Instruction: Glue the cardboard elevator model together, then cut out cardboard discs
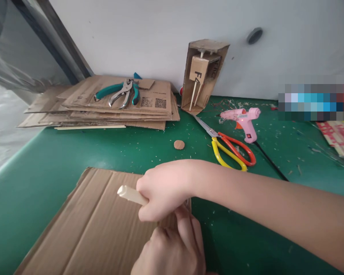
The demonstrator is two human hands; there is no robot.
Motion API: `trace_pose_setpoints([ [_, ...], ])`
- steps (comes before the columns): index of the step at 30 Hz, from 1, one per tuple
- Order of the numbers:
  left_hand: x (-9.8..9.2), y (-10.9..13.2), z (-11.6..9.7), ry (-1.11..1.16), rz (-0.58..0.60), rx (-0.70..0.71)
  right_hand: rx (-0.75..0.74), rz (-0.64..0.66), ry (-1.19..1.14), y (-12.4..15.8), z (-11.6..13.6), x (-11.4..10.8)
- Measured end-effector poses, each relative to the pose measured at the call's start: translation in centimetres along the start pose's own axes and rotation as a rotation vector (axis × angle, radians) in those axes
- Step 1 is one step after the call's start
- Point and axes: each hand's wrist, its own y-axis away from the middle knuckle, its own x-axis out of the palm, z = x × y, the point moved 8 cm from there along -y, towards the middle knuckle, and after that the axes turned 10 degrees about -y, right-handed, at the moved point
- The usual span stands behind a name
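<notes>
A brown cardboard sheet (94, 225) lies at the front of the table. Over its upper right part, my right hand (166, 191) is closed around a slim cream-coloured handle (132, 195). One end of that handle sticks out to the left; its other end is hidden under the fist, so I cannot make out the tool's kind. Just below, my left hand (172, 248) presses at the sheet's right edge with bent fingers. Its fingertips are partly covered by the right hand. A small round cardboard disc (179, 144) lies on the table beyond the hands.
Scissors (218, 137) with red and yellow handles lie beyond my right forearm, near a pink glue gun (243, 121) and its black cord. Pliers (124, 91) rest on stacked cardboard (114, 112). A cardboard model (203, 76) stands against the wall. Scraps dot the green table (246, 229).
</notes>
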Motion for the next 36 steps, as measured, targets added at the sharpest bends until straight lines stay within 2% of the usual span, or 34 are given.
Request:
trace_pose_setpoints([
  [10, -0.7, -0.3, 0.3, -0.008, -0.045, -0.021, 0.022, -0.009, 0.165, 0.1, 1.1, 0.7],
  [18, 0.1, 0.0, -0.7, 0.005, -0.026, 0.031, 0.038, -0.002, 0.237, 0.5, 1.5, 1.2],
  [29, -0.7, -0.1, 0.1, -0.004, -0.038, -0.027, 0.02, -0.023, 0.162, 1.6, 1.3, 0.8],
  [36, -0.3, 0.0, -0.4, 0.015, -0.036, 0.005, 0.002, -0.125, 0.066, 2.6, 0.5, 0.3],
])
